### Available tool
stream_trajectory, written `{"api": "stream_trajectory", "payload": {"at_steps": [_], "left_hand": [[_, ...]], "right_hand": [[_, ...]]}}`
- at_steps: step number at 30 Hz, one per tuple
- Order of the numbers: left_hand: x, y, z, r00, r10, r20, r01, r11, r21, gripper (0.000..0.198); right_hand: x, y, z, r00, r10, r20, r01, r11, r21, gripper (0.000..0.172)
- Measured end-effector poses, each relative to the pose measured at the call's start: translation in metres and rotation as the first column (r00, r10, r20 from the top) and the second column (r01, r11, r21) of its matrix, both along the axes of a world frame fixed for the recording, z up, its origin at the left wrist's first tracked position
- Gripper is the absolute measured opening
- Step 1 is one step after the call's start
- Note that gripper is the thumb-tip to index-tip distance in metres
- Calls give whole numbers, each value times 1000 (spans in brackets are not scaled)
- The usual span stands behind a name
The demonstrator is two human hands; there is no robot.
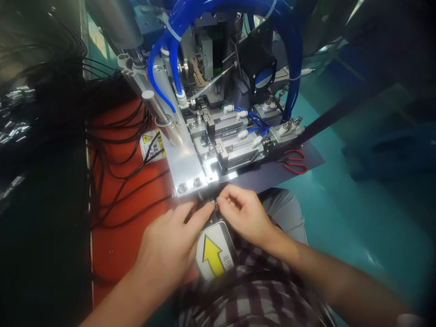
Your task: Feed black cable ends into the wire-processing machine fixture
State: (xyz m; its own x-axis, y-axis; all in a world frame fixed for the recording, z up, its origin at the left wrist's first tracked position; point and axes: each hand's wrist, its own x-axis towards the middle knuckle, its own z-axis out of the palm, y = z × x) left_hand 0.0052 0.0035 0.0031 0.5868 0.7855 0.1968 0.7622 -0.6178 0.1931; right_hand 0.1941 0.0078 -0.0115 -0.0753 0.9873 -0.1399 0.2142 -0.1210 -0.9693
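Item 1: small metal part (214, 204), between fingertips of your 2 hands. Your right hand (247, 215): thumb and forefinger pinched, apparently on part. Your left hand (170, 236): thumb tip at part, forefinger curled; firm hold cannot be told. Just beyond fingers: metal plate (185, 168). Nearer you: arrow label (214, 252). Leftward: black cables (109, 95). Risks: part may drop if your pinch slips; knuckles may knock plate if raised; cables may snag your left hand.

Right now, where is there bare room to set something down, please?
Red surface between black cables and left hand looks free; so does grey sheet between right hand and red-handled scissors. It's crowded among cables and pneumatic fixture.
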Motion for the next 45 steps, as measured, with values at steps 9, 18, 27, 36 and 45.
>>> {"api": "stream_trajectory", "payload": {"at_steps": [9, 18, 27, 36, 45], "left_hand": [[-4, 0, -2, 983, 10, 184, 2, 998, -64, 32], [-1, 0, 2, 975, 17, 223, -2, 998, -67, 28], [2, 1, 7, 974, 1, 226, 9, 999, -43, 30], [0, 3, 9, 976, -16, 219, 26, 999, -46, 31], [4, 4, 10, 973, -28, 230, 32, 999, -11, 32]], "right_hand": [[4, -15, 7, 965, -68, -253, -10, 954, -298, 17], [-2, -15, 13, 995, -73, 65, 74, 997, -7, 9], [5, -2, 21, 985, 11, 174, -35, 990, 135, 11], [16, 2, 26, 984, 100, 148, -75, 983, -168, 15], [-7, -3, 23, 925, -37, 377, -55, 972, 229, 13]]}}
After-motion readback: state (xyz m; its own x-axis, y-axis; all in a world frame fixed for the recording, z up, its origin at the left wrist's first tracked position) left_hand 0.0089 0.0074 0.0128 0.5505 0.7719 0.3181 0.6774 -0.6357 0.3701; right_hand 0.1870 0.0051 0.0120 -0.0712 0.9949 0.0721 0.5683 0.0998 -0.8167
